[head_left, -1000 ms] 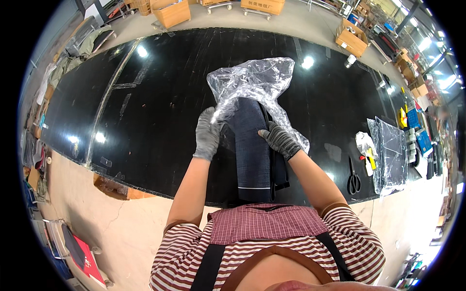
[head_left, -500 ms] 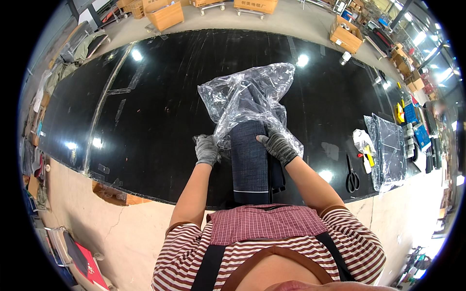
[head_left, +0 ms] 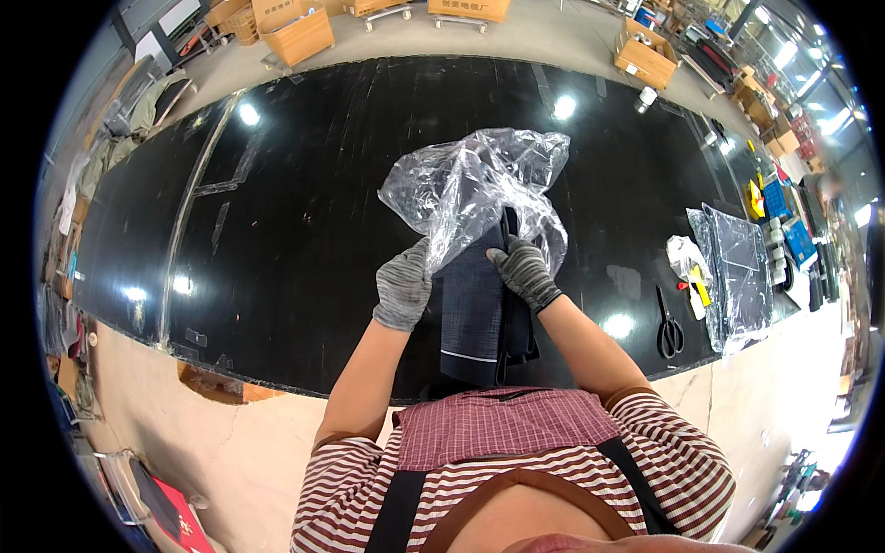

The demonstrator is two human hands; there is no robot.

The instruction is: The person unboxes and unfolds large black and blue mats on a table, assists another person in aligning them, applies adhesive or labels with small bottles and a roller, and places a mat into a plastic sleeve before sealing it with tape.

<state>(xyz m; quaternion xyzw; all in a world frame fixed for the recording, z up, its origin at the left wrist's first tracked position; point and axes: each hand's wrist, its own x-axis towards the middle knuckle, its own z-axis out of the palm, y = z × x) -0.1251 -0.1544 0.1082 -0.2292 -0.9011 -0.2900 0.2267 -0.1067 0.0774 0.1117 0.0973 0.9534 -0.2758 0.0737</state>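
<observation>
A folded bundle of dark blue cloth-like material (head_left: pixel 472 309), with a thin white line across its near end, lies in front of me on the black table. Its far end reaches into a crumpled clear plastic bag (head_left: pixel 484 166). My left hand (head_left: pixel 404 288), in a grey knitted glove, is closed on the bag's near left edge, just beside the bundle. Gloved the same way, my right hand (head_left: pixel 525 271) grips the bundle's right side, thumb on top and fingers round the edge. Bag film also lies around those right fingers, which are partly hidden.
Black scissors (head_left: pixel 669 330) lie to the right on the table (head_left: pixel 313 230). Near them are a flat plastic-wrapped pack (head_left: pixel 736 276) and a yellow-handled tool (head_left: pixel 701 288). A white cup-like roll (head_left: pixel 646 100) stands at the far right edge. Cardboard boxes (head_left: pixel 297 37) sit beyond the table.
My left hand has moved up and inward, turning as it draws the bag's edge. The bag's opening has slid away along the bundle, baring more of it. My right hand stays on the bundle's side.
</observation>
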